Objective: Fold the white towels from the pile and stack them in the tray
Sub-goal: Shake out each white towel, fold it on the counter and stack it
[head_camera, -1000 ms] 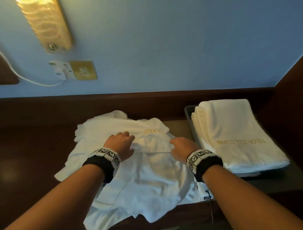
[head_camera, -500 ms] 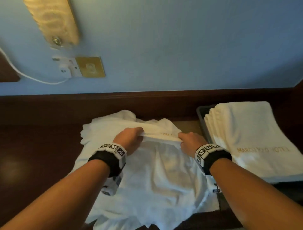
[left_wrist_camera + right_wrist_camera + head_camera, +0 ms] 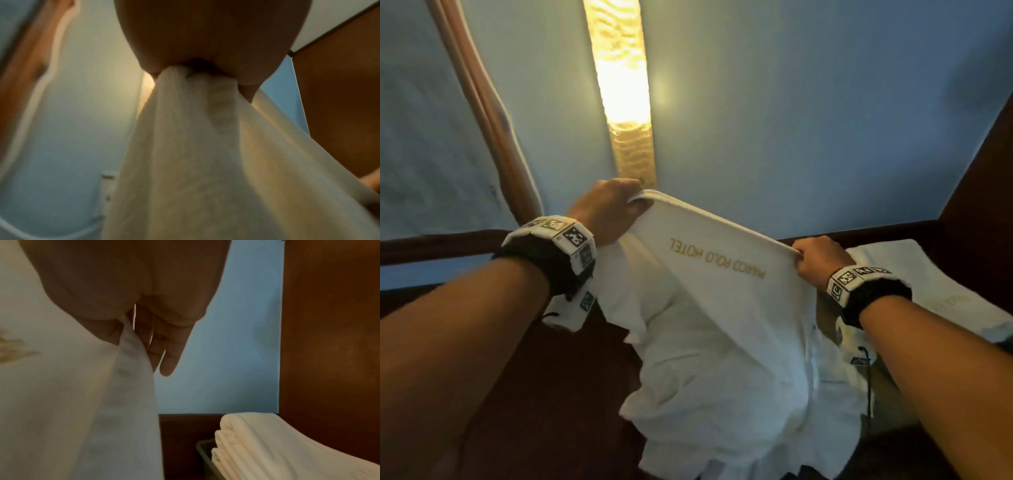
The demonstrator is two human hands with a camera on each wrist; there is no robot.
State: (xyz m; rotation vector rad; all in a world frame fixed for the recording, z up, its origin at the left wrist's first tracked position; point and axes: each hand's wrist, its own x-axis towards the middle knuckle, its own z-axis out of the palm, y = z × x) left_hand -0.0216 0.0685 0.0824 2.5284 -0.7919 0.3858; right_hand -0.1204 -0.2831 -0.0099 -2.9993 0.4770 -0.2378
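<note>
Left hand (image 3: pixel 604 209) at eleven o'clock and right hand (image 3: pixel 815 260) at three each pinch a corner of the lifted towel (image 3: pixel 722 291); keep its edge taut and level before folding toward the tray (image 3: pixel 205 456).

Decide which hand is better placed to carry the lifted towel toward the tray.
Right. The right hand pinches the towel edge nearest the folded stack in the tray; the left hand grips the far end.
</note>
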